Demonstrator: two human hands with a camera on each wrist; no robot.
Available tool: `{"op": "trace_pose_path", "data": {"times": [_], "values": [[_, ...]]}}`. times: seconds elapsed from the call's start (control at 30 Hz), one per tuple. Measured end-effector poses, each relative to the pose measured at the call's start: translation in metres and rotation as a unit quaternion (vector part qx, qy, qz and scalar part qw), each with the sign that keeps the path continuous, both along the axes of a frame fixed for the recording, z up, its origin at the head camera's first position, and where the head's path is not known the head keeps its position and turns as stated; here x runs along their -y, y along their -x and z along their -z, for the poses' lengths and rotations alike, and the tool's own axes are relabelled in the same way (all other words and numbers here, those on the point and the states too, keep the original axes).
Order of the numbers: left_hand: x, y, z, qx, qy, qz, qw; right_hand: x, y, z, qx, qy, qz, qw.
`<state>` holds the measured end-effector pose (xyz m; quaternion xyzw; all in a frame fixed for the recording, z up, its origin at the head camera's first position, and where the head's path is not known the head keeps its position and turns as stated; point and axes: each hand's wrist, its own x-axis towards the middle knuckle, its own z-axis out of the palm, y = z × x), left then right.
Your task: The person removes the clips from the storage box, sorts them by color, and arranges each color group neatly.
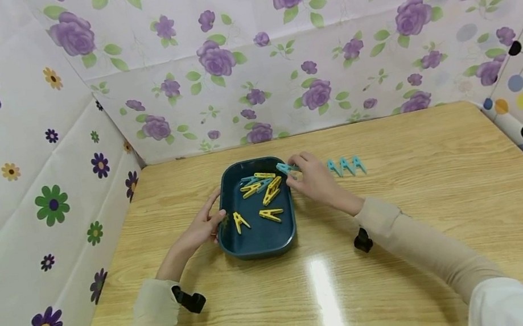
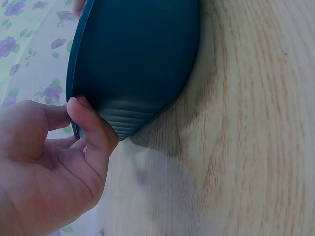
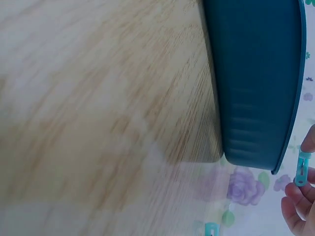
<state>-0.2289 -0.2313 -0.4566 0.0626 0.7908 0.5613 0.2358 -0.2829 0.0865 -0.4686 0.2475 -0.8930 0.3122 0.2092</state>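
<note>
Right now the right hand (image 1: 313,177) pinches a blue clothespin (image 1: 286,168) between thumb and fingers, just above the far right rim of the dark teal tray (image 1: 260,244), which sits near the middle of the worktop (image 1: 458,222). The left hand (image 1: 202,227) steadies the tray, its thumb curled over the left rim with the fingers against the outer wall; the left wrist view shows that thumb (image 2: 91,123) hooked on the edge. Inside the tray lie several yellow clothespins (image 1: 266,191) and at least one more blue one, partly buried among them. Three blue clothespins (image 1: 346,166) stand in a row on the worktop just beyond the right hand, toward the far edge.

To do this step well, I judge the pinch should stay on the peg's handle end so it doesn't spring open, and the lift should clear the rim before moving sideways. The left hand's hold matters: a light tray could slide. Setting the peg beside the row, apart from its neighbours, would avoid knocking them over.
</note>
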Motion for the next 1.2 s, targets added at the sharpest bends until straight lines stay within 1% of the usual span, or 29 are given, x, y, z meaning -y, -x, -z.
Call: {"op": "trace_pose_path", "data": {"times": [0.13, 0.37, 0.47, 0.77, 0.87, 1.03, 1.1, 1.2], "values": [[0.000, 0.000, 0.001, 0.000, -0.003, 0.000, 1.0000, -0.006, 0.002, 0.001, 0.017, -0.009, 0.005, 1.000], [0.000, 0.000, 0.000, 0.004, -0.008, 0.000, 1.0000, -0.018, 0.003, -0.001, 0.044, -0.041, 0.028, 0.998], [0.000, 0.000, -0.001, 0.002, -0.005, 0.001, 1.0000, -0.022, 0.005, -0.001, 0.062, -0.046, 0.034, 0.996], [-0.001, 0.001, -0.002, 0.002, -0.004, 0.001, 1.0000, -0.037, 0.008, 0.000, 0.089, -0.058, 0.057, 0.993], [-0.002, 0.001, -0.003, 0.000, -0.003, -0.001, 1.0000, -0.043, 0.010, 0.002, 0.099, -0.066, 0.068, 0.991], [-0.001, 0.001, -0.002, -0.002, -0.001, -0.002, 1.0000, -0.053, 0.012, 0.007, 0.110, -0.064, 0.073, 0.989], [0.000, 0.001, 0.000, -0.001, 0.000, -0.002, 1.0000, -0.057, 0.012, 0.007, 0.121, -0.062, 0.070, 0.988], [0.000, 0.001, 0.001, 0.001, 0.002, -0.001, 1.0000, -0.064, 0.012, 0.008, 0.143, -0.071, 0.074, 0.984]]}}
